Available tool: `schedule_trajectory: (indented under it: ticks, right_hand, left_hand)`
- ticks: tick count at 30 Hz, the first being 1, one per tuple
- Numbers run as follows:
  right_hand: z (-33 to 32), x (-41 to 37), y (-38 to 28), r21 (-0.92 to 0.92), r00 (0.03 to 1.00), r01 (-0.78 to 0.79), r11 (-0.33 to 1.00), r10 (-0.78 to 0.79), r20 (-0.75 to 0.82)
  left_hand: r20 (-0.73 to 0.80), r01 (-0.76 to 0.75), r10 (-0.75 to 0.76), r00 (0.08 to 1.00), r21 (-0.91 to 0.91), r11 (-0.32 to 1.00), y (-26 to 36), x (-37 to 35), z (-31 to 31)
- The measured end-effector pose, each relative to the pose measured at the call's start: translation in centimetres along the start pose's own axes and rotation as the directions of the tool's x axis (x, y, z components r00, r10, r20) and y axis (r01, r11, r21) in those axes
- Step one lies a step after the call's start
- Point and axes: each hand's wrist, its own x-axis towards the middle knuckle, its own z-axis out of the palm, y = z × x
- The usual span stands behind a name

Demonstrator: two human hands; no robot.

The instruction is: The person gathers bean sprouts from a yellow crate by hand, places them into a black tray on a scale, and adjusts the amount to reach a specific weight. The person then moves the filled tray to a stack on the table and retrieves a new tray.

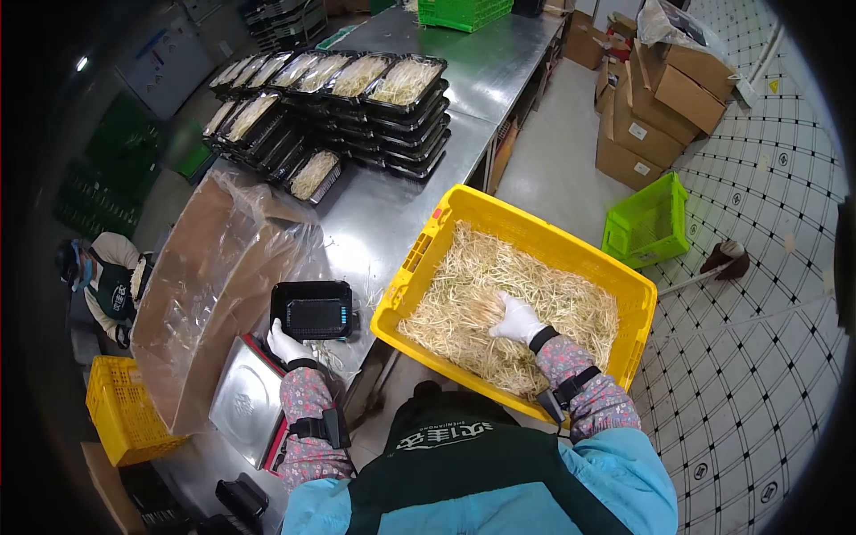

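An empty black tray (312, 309) sits at the table's near side, with my gloved left hand (287, 343) at its lower left corner, closed on that edge. My gloved right hand (515, 321) is in the yellow crate (522, 218), its fingers bent round some of the pale bean sprouts (562, 303) that fill the crate. Just below my left hand lies a scale (251, 392) with a flat metal top. Stacks of filled black trays (401, 82) stand farther up the metal table.
A cardboard box (192, 303) lined with clear plastic stands left of the tray. A green crate (646, 220) and cartons (655, 116) are on the floor at right. Another person (111, 285) is at far left. A second yellow crate (125, 410) is lower left.
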Motion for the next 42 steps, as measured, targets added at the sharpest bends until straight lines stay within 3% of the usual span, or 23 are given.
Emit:
schedule_trajectory:
  ticks: [2, 5, 7, 9, 11, 13, 15, 16, 17, 19, 22, 25, 27, 28, 29, 31, 32, 33, 34, 35, 38, 41, 42]
  right_hand:
    - [-2.2, -0.4, -2.4, -0.003, 0.992, 0.116, 0.993, -0.116, -0.053]
    - [-5.4, -1.1, -8.6, -0.039, 0.962, 0.258, 0.965, -0.261, -0.086]
    - [-6.2, -1.1, -12.8, -0.086, 0.918, 0.378, 0.922, -0.386, -0.095]
    - [-5.3, -0.4, -16.8, -0.219, 0.852, 0.480, 0.850, -0.511, -0.116]
    - [-4.0, 0.1, -21.6, -0.313, 0.827, 0.517, 0.796, -0.560, -0.057]
    - [-1.3, 0.4, -26.2, -0.355, 0.742, 0.607, 0.711, -0.667, -0.065]
    - [1.9, 0.3, -30.9, -0.381, 0.690, 0.662, 0.646, -0.724, -0.030]
    - [3.7, 0.0, -33.3, -0.400, 0.646, 0.689, 0.604, -0.762, -0.037]
    - [5.5, -0.3, -35.7, -0.416, 0.599, 0.717, 0.559, -0.800, -0.042]
    - [8.9, -1.8, -40.1, -0.369, 0.466, 0.818, 0.440, -0.884, -0.021]
    - [14.6, -3.4, -46.3, -0.346, 0.391, 0.883, 0.318, -0.906, 0.165]
    - [20.6, -3.5, -50.2, -0.323, 0.230, 0.938, 0.125, -0.923, 0.307]
    - [24.1, -3.2, -51.6, -0.309, 0.153, 0.950, 0.029, -0.910, 0.385]
    - [25.4, -3.2, -52.1, -0.310, 0.119, 0.951, -0.017, -0.902, 0.414]
    - [26.7, -3.0, -52.3, -0.310, 0.090, 0.949, -0.059, -0.891, 0.444]
    - [29.2, -2.7, -52.3, -0.353, 0.063, 0.931, -0.092, -0.912, 0.404]
    - [29.6, -2.8, -52.4, -0.351, 0.069, 0.933, -0.083, -0.915, 0.398]
    - [29.8, -2.8, -52.5, -0.353, 0.071, 0.932, -0.079, -0.917, 0.392]
    - [30.2, -2.5, -52.5, -0.350, 0.124, 0.936, -0.038, -0.895, 0.429]
    - [30.3, -2.1, -52.5, -0.270, 0.103, 0.963, -0.020, -0.896, 0.432]
    - [29.1, -0.6, -52.7, 0.017, 0.048, 0.998, 0.063, -0.883, 0.466]
    - [26.7, 1.1, -52.3, 0.301, 0.044, 0.927, 0.226, -0.859, 0.510]
    - [23.5, -0.1, -53.7, 0.266, 0.083, 0.919, 0.291, -0.802, 0.592]
  left_hand:
    - [0.060, -0.089, 0.090, 0.994, -0.014, 0.996, 2.8, -2.5, 1.2]
    - [0.173, -0.377, 0.367, 0.914, 0.029, 0.926, 6.3, -6.4, 3.5]
    - [0.295, -0.659, 0.626, 0.722, 0.016, 0.752, 7.0, -8.0, 4.7]
    - [0.477, -0.932, 0.801, 0.361, 0.199, 0.302, 11.2, -13.0, 5.3]
    - [0.600, -0.984, 0.780, 0.178, 0.099, 0.148, 12.2, -15.0, 4.6]
    - [0.723, -0.986, 0.682, 0.114, 0.164, -0.009, 11.9, -15.2, 3.1]
    - [0.770, -0.967, 0.593, 0.234, 0.247, 0.061, 11.5, -13.7, 0.5]
    - [0.774, -0.932, 0.525, 0.352, 0.341, 0.122, 10.9, -12.2, -1.3]
    - [0.688, -0.924, 0.618, 0.381, 0.278, 0.261, 9.9, -10.0, -3.5]
    - [0.594, -0.826, 0.577, 0.561, 0.349, 0.444, 10.4, -7.8, -8.1]
    - [0.402, -0.623, 0.514, 0.757, 0.210, 0.753, 9.5, -3.7, -14.7]
    - [0.326, -0.278, 0.261, 0.909, 0.007, 0.960, 8.4, -0.5, -20.8]
    - [0.363, -0.365, 0.242, 0.900, 0.322, 0.873, 8.2, 1.9, -24.8]
    - [0.381, -0.311, 0.142, 0.914, 0.431, 0.847, 10.7, 1.6, -26.0]
    - [0.295, -0.336, 0.192, 0.936, 0.588, 0.736, 9.1, 2.8, -27.4]
    - [0.462, -0.691, 0.537, 0.706, 0.613, 0.382, 11.4, 3.6, -28.3]
    - [0.545, -0.749, 0.531, 0.649, 0.579, 0.321, 12.5, 3.8, -27.8]
    - [0.602, -0.751, 0.454, 0.657, 0.576, 0.323, 13.0, 4.2, -27.4]
    - [0.633, -0.749, 0.415, 0.654, 0.616, 0.242, 12.8, 4.7, -27.3]
    - [0.660, -0.745, 0.371, 0.653, 0.648, 0.158, 12.5, 5.1, -27.3]
    - [0.603, -0.690, 0.354, 0.714, 0.692, 0.213, 12.9, 4.8, -26.9]
    - [0.591, -0.665, 0.330, 0.736, 0.721, 0.192, 12.1, 5.1, -27.1]
    - [0.591, -0.657, 0.311, 0.745, 0.730, 0.186, 12.3, 4.9, -27.1]
